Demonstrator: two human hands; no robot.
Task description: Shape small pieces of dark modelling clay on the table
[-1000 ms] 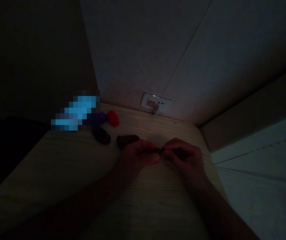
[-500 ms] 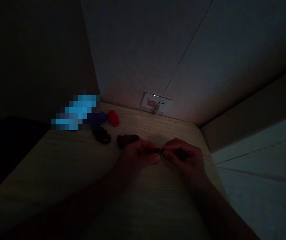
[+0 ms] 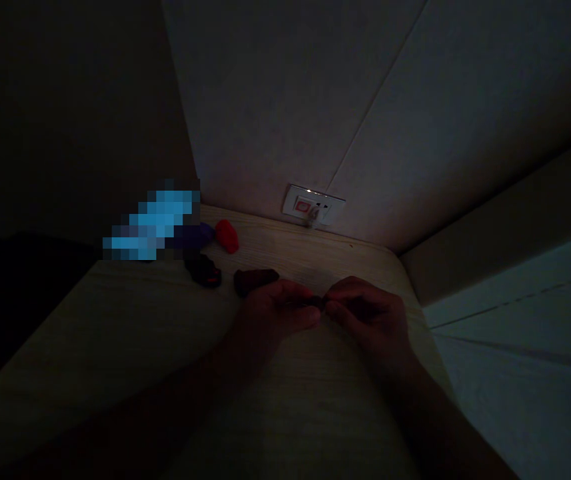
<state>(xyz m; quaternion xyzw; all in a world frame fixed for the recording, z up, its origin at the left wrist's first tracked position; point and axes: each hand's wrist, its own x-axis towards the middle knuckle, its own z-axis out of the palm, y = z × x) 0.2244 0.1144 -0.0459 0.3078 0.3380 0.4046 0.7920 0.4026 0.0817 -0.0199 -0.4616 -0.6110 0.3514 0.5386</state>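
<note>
Both hands meet over the right part of a pale wooden tabletop [image 3: 315, 400], in dim light. My left hand [image 3: 278, 310] pinches a small dark lump [image 3: 317, 302] that looks like modelling clay. On the lump's right end the thumb and fingers of my right hand [image 3: 368, 310] are closed too. Much of the lump is hidden by the fingers. Just behind my left hand lies a larger dark brown lump [image 3: 254, 280]. A black lump with a reddish spot [image 3: 203, 271] sits further left.
A bright red lump [image 3: 226, 237] touches or nearly touches a purple one [image 3: 192, 236] near the wall. Beside them is a blurred-out blue patch [image 3: 160, 217]. A wall socket [image 3: 314, 205] with a plug sits low on the back wall. A pale panel [image 3: 525, 373] stands at the right.
</note>
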